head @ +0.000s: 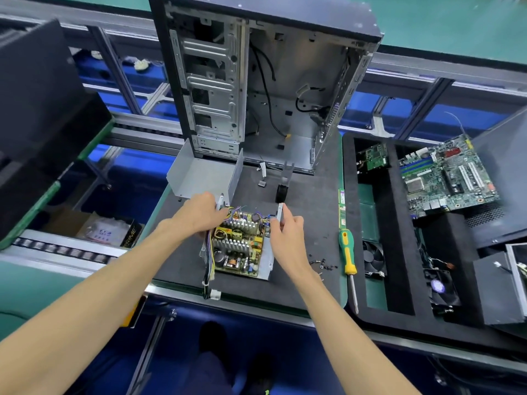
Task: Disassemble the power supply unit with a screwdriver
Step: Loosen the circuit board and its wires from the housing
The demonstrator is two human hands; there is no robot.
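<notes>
The power supply unit point(238, 246) lay near the middle of the dark surface point(308, 223), with its cover off, so the circuit board, the silver heat sinks and the coloured wires were open to view. A bundle of cables point(209, 269) ran from its left side toward the near edge of the surface.

The left hand point(199, 213) was at the far left corner of the unit, its fingers curled around the metal wall there. The right hand point(285, 232) was at the far right corner, and its grip pinched the upright metal edge between thumb and fingers.

The screwdriver point(348, 258), with a green and yellow handle, lay untouched on the surface to the right of the unit, its tip pointing to the near side. Several small dark screws point(322, 265) lay between the unit and the screwdriver.

Just beyond the unit stood the removed metal cover point(199, 173), and behind it the empty computer case point(256, 81) stood upright. On the right, a black foam tray point(399, 266) held a motherboard point(447, 178), a smaller green card point(375, 158) and fans point(373, 259).
</notes>
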